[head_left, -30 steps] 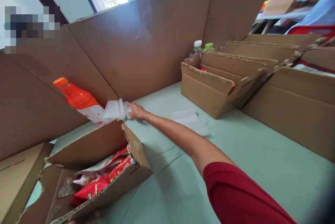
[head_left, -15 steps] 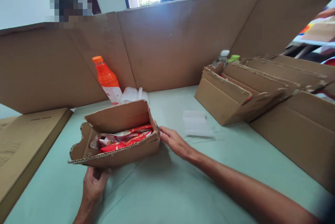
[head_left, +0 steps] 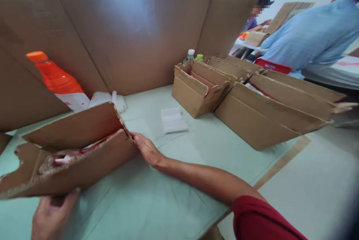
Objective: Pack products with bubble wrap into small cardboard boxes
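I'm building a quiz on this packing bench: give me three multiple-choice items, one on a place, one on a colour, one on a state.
1. Where does the orange bottle stand?
A. at the far left, against the cardboard screen
B. inside the near box
C. on the floor

2. What colour is the table cover?
A. red
B. pale green
C. black

3. How is the near cardboard box held?
A. untouched
B. by one hand only
C. by both hands

Answers:
1 A, it stands behind the near box, by the screen.
2 B, pale green cloth shows around every box.
3 C, the left hand grips its near wall from below and the right hand touches its right end.
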The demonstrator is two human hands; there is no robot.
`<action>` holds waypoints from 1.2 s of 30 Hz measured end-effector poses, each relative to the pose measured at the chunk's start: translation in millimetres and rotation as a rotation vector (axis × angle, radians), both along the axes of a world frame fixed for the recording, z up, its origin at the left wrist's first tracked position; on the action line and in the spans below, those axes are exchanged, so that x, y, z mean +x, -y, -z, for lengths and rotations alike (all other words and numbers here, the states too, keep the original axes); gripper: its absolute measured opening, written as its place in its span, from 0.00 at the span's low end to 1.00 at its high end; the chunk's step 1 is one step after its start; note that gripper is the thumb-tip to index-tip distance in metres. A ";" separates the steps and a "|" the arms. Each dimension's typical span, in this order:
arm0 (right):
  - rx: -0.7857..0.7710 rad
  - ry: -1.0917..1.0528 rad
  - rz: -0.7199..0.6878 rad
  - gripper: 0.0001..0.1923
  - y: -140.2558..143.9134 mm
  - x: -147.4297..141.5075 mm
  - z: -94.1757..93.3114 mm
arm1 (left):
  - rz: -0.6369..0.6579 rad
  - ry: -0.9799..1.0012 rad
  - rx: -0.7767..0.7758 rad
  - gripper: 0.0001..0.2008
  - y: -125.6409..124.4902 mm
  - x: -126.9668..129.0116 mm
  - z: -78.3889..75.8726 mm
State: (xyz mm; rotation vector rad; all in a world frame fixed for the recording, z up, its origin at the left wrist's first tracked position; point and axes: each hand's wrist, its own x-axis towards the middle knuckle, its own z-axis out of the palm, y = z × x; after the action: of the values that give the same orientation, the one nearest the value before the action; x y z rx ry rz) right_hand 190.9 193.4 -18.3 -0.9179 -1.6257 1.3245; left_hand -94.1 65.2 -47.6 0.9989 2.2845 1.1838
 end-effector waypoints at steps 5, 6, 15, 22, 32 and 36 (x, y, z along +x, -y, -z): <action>0.240 0.251 0.041 0.15 -40.6 40.5 -14.8 | 0.052 0.123 0.055 0.31 -38.5 6.2 -33.5; 0.303 0.347 0.110 0.14 -49.9 60.8 -21.0 | 0.070 0.191 0.102 0.35 -35.6 8.0 -33.2; 0.266 0.815 0.361 0.15 -109.3 142.4 -51.8 | 0.115 0.106 0.177 0.36 64.7 76.7 -12.4; 0.427 0.575 0.106 0.08 -19.3 130.7 -132.5 | 0.438 -0.115 0.351 0.35 38.8 130.1 -53.2; 0.105 0.104 -0.324 0.13 87.4 120.9 -218.8 | 0.851 0.105 0.690 0.49 21.7 175.3 -99.0; 0.088 0.042 -0.326 0.13 92.9 120.2 -220.3 | 0.950 0.394 0.476 0.30 55.5 172.1 -78.2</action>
State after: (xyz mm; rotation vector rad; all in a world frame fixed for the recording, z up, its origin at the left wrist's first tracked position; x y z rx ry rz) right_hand 311.1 100.5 202.0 -0.6505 -1.9098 1.4433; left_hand 78.0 9.6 30.6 1.5778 0.9908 1.3009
